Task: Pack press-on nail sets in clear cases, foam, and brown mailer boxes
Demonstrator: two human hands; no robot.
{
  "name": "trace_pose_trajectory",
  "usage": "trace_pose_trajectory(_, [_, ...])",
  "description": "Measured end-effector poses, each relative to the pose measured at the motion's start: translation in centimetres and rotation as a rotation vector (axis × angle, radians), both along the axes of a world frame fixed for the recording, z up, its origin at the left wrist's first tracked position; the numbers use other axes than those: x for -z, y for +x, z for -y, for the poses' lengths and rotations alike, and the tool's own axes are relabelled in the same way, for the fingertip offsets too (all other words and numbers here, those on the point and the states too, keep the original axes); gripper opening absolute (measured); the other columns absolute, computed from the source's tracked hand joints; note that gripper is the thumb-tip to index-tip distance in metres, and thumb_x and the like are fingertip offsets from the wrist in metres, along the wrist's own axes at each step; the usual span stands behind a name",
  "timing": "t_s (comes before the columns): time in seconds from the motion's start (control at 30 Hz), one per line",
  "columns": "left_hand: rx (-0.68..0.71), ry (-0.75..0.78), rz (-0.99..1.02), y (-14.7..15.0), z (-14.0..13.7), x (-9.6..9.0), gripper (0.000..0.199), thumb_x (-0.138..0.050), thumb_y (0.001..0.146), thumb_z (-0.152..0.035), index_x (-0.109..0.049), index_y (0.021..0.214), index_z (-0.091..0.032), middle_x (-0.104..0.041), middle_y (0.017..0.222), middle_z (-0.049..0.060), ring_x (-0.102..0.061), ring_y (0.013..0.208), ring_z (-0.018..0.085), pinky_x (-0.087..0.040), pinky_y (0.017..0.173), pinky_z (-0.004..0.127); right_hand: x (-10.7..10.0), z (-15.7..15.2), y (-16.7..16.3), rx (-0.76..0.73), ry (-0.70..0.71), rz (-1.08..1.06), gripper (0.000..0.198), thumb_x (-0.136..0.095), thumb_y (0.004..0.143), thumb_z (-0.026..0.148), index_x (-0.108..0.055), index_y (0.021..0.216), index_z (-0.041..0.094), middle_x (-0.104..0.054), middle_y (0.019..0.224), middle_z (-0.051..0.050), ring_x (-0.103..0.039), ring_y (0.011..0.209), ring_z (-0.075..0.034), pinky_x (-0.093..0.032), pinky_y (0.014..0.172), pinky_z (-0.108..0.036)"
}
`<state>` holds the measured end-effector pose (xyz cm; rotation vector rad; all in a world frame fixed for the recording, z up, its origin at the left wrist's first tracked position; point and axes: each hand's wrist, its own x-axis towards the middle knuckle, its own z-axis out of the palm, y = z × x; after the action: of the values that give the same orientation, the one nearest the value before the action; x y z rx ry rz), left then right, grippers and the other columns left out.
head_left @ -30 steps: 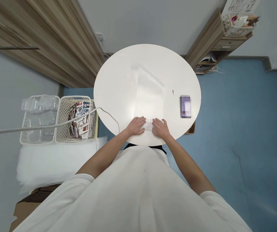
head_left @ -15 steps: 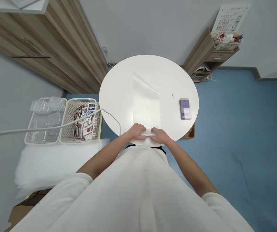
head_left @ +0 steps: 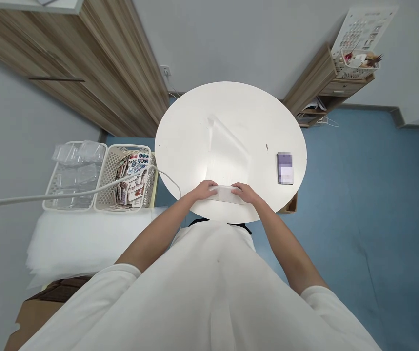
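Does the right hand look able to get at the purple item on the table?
Probably yes: the purple item is on the same white table as the right hand, off to its right, with nothing visible between. But its fingers hold the clear sheet and may need to let go.

White rounded table (head_left: pixel 180 131): translucent sheet (head_left: pixel 228 165) across middle; blurred purple item (head_left: pixel 285 168) near right edge.

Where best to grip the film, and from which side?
Likely the film's near end, one hand from each side, as the left hand and right hand have it: it looks folded into a thicker strip, while the rest lies mostly flat on the table.
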<state>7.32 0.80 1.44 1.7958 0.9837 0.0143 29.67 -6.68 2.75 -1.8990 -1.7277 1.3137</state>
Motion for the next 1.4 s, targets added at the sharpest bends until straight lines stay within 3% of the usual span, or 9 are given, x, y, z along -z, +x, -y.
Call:
trace_pose_trajectory(0.13, [-0.193, -0.077, -0.068, -0.5, -0.4, 1.0, 0.026, -0.05, 0.073, -0.036, -0.058, 0.088, -0.017, -0.062, 0.084, 0.003, -0.058, 0.074, 0.017, -0.044, 0.059, 0.026, 1.2, -0.1, 0.5, 0.126, -0.009, -0.037, 0.024, -0.047, 0.081, 0.03, -0.059, 0.099, 0.022, -0.063, 0.102, -0.003, -0.057, 0.089, -0.017, -0.046, 0.074, -0.029])
trace_pose_trajectory(0.27, [-0.262, 0.009, -0.202, -0.5, -0.4, 1.3, 0.02, -0.049, 0.074, -0.037, -0.054, 0.076, -0.017, -0.059, 0.074, 0.003, -0.055, 0.066, 0.015, -0.04, 0.053, 0.025, 2.1, 0.3, 0.6, 0.256, 0.0, -0.017, 0.021, -0.045, 0.08, 0.027, -0.059, 0.094, 0.021, -0.063, 0.1, -0.003, -0.058, 0.09, -0.016, -0.045, 0.077, -0.03])
trace_pose_trajectory(0.37, [-0.259, 0.149, -0.331, -0.2, 0.0, 1.1, 0.019, -0.05, 0.073, -0.036, -0.052, 0.075, -0.018, -0.059, 0.073, 0.004, -0.055, 0.068, 0.018, -0.039, 0.054, 0.027, 2.7, 1.0, 0.2, 0.323, 0.083, 0.106, 0.023, -0.045, 0.08, 0.024, -0.057, 0.1, 0.02, -0.061, 0.102, -0.006, -0.056, 0.093, -0.018, -0.045, 0.08, -0.032])
trace_pose_trajectory(0.5, [-0.223, 0.297, -0.416, 0.2, 0.9, 0.7, 0.031, -0.05, 0.074, -0.036, -0.049, 0.1, -0.018, -0.061, 0.085, 0.007, -0.056, 0.079, 0.023, -0.041, 0.061, 0.031, 3.2, 1.9, -0.6, 0.322, 0.218, 0.334, 0.03, -0.045, 0.08, 0.022, -0.053, 0.109, 0.018, -0.055, 0.105, -0.011, -0.051, 0.097, -0.023, -0.044, 0.079, -0.037])
trace_pose_trajectory(0.6, [-0.169, 0.452, -0.388, 0.2, 1.4, 0.6, 0.041, -0.05, 0.076, -0.033, -0.043, 0.113, -0.017, -0.057, 0.101, 0.011, -0.054, 0.091, 0.025, -0.042, 0.072, 0.035, 3.3, 2.5, -0.8, 0.318, 0.249, 0.454, 0.028, -0.045, 0.081, 0.023, -0.053, 0.108, 0.018, -0.051, 0.111, -0.012, -0.046, 0.102, -0.026, -0.041, 0.083, -0.039])
trace_pose_trajectory(0.77, [-0.066, 0.627, -0.247, -0.2, 1.6, 0.4, 0.036, -0.043, 0.078, -0.022, -0.046, 0.114, -0.017, -0.052, 0.114, 0.012, -0.046, 0.107, 0.026, -0.038, 0.085, 0.039, 2.9, 3.7, -0.5, 0.296, 0.271, 0.53, 0.031, -0.036, 0.084, 0.019, -0.051, 0.111, 0.018, -0.044, 0.122, -0.014, -0.038, 0.113, -0.028, -0.033, 0.09, -0.044])
trace_pose_trajectory(0.87, [0.055, 0.67, -0.144, -0.2, 1.8, 0.1, 0.038, -0.042, 0.078, -0.022, -0.047, 0.116, -0.019, -0.048, 0.123, 0.011, -0.04, 0.117, 0.026, -0.032, 0.093, 0.04, 2.3, 4.0, -0.5, 0.204, 0.36, 0.512, 0.031, -0.034, 0.086, 0.023, -0.051, 0.112, 0.019, -0.045, 0.125, -0.013, -0.036, 0.118, -0.027, -0.028, 0.095, -0.045])
trace_pose_trajectory(1.07, [0.382, 0.68, -0.082, 0.9, 2.1, -0.1, 0.066, -0.058, 0.069, -0.042, -0.038, 0.127, -0.018, -0.039, 0.135, 0.013, -0.032, 0.124, 0.03, -0.022, 0.1, 0.044, 1.6, 3.2, -0.9, -0.268, 0.405, 0.401, 0.045, -0.058, 0.075, 0.04, -0.048, 0.113, 0.02, -0.042, 0.132, -0.013, -0.036, 0.122, -0.028, -0.025, 0.099, -0.045])
trace_pose_trajectory(1.4, [0.347, 0.514, -0.132, 1.5, 1.9, -0.9, 0.048, -0.055, 0.069, -0.042, -0.053, 0.113, -0.022, -0.058, 0.108, 0.007, -0.049, 0.104, 0.027, -0.033, 0.088, 0.039, 0.2, 3.1, -1.3, -0.19, 0.213, 0.242, 0.045, -0.055, 0.074, 0.035, -0.046, 0.114, 0.018, -0.056, 0.116, -0.01, -0.052, 0.104, -0.024, -0.041, 0.083, -0.035])
